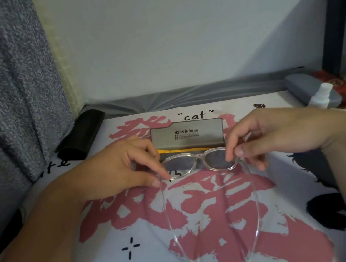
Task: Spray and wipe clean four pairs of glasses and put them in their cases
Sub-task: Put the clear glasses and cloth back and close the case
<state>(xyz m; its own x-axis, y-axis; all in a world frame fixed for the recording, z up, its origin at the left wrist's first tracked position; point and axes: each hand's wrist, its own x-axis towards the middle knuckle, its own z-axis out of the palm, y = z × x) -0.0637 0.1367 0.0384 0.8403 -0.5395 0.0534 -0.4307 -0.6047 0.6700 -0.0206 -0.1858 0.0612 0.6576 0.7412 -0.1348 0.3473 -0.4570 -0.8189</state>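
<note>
Home setting, likely a bedroom. A printed sheet with red characters and the word "cat" covers a soft surface. Left of the sheet hangs a grey speckled curtain; behind it, a plain white wall; at its right, dark furniture.

There is one view only, from a camera on the person's head. It looks forward and down, from close above a printed cloth. Both hands come in from the bottom corners and meet near the middle of the picture. The far wall fills the top half. The wide lens bends the edges of the picture.
</note>
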